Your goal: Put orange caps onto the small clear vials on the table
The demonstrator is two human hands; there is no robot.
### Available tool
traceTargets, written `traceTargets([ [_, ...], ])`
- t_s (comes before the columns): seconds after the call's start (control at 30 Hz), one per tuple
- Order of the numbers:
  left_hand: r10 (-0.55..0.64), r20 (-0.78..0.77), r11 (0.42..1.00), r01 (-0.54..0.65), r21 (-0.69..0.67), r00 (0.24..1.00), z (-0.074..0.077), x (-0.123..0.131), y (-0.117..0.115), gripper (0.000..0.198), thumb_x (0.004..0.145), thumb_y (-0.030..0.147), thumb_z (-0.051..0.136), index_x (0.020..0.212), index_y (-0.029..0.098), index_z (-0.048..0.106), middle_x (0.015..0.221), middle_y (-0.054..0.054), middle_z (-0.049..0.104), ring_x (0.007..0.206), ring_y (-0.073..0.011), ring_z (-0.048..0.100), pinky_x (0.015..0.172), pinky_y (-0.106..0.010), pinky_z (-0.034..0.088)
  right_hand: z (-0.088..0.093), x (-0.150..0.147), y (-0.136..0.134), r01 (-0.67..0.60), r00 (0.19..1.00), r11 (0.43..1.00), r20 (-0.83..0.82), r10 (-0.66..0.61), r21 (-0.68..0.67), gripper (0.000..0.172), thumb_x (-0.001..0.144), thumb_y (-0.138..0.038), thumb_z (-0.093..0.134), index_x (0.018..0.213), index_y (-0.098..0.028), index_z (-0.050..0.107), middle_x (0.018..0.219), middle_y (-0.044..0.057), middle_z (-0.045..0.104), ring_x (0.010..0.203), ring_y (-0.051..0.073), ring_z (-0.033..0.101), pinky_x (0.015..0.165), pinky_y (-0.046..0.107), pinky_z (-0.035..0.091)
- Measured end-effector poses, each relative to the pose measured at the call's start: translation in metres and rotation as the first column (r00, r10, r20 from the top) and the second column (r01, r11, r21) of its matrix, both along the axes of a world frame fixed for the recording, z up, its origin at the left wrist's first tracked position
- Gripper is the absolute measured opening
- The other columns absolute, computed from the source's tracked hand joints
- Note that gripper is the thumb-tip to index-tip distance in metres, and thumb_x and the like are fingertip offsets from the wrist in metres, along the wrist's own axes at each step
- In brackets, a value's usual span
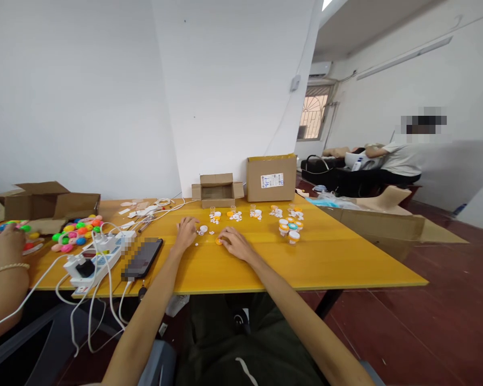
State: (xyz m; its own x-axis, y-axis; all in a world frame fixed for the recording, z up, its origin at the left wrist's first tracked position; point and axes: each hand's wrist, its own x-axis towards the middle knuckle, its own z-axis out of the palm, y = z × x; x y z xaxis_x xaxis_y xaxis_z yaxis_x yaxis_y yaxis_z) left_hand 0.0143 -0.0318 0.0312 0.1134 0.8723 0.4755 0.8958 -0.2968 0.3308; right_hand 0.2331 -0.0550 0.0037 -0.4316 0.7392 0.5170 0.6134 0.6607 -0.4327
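My left hand (pixel 187 234) rests on the yellow table with its fingers loosely bent and apart, and I see nothing in it. Just right of it lie a round white cap (pixel 203 229) and small dotted white pieces (pixel 200 233). The fingers of my right hand (pixel 235 244) close on an orange lid (pixel 218 241) at the tabletop, partly covered by the fingertips. Beyond my hands stand clear cups (pixel 253 208) beside little piles of white pieces (pixel 236 216). To the right is a cluster of lidded jars (pixel 293 236) with orange, white and teal tops.
A small open carton (pixel 217 191) and a larger box (pixel 271 179) stand at the back. On the left are a phone (pixel 143 258), a power strip (pixel 104 257) with cables, and colourful ball rings (pixel 78 231). Another person's hand (pixel 7 244) is at far left; someone sits at right.
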Motion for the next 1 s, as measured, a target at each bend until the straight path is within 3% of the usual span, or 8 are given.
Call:
traceTargets([
  [0.33,-0.004,0.102,0.996,0.014,-0.091,0.995,0.000,0.000,0.003,0.031,0.075,0.009,0.061,0.099,0.026,0.071,0.120,-0.006,0.064,0.117,-0.0264,0.055,0.100,-0.043,0.045,0.005,-0.002,-0.002,0.052,0.998,0.998,0.031,-0.053,0.030,0.017,0.094,-0.023,0.052,0.096,-0.022,0.069,0.101,0.006,0.065,0.098,0.018,0.058,0.089,0.031,0.043],
  [0.43,-0.001,0.240,0.999,0.010,-0.038,0.971,-0.001,-0.001,0.006,0.028,0.076,0.011,0.062,0.099,0.024,0.071,0.114,-0.006,0.065,0.108,-0.0234,0.061,0.097,-0.040,0.049,0.011,-0.010,-0.001,0.080,0.994,0.996,0.075,-0.082,0.028,0.022,0.098,-0.028,0.046,0.099,-0.023,0.068,0.105,0.006,0.067,0.099,0.018,0.058,0.088,0.032,0.042],
  [0.53,0.027,0.375,0.999,-0.033,0.011,0.927,-0.002,-0.004,0.010,0.027,0.081,0.014,0.058,0.104,0.023,0.069,0.108,-0.005,0.065,0.089,-0.0176,0.067,0.084,-0.032,0.055,0.019,-0.023,0.003,0.097,0.980,0.995,0.174,-0.095,0.001,0.027,0.099,-0.032,0.043,0.100,-0.024,0.069,0.107,0.006,0.068,0.102,0.020,0.058,0.089,0.034,0.041],
  [0.7,0.056,0.480,0.998,-0.035,-0.053,0.875,-0.005,-0.011,0.016,0.024,0.079,0.018,0.058,0.101,0.020,0.068,0.094,-0.005,0.068,0.074,-0.0149,0.067,0.074,-0.028,0.056,0.029,-0.046,0.011,0.144,0.939,0.987,0.324,-0.116,-0.064,0.030,0.099,-0.031,0.041,0.104,-0.024,0.070,0.114,0.008,0.070,0.111,0.023,0.059,0.091,0.036,0.042],
  [1.0,0.024,0.557,0.994,0.042,-0.105,0.830,-0.012,-0.013,0.021,0.024,0.070,0.017,0.064,0.093,0.021,0.068,0.076,0.000,0.070,0.072,-0.0166,0.069,0.073,-0.029,0.056,0.028,-0.050,0.015,0.088,0.931,0.996,0.353,-0.089,0.019,0.023,0.093,-0.020,0.050,0.103,-0.022,0.071,0.108,0.008,0.070,0.104,0.022,0.062,0.090,0.032,0.044],
])
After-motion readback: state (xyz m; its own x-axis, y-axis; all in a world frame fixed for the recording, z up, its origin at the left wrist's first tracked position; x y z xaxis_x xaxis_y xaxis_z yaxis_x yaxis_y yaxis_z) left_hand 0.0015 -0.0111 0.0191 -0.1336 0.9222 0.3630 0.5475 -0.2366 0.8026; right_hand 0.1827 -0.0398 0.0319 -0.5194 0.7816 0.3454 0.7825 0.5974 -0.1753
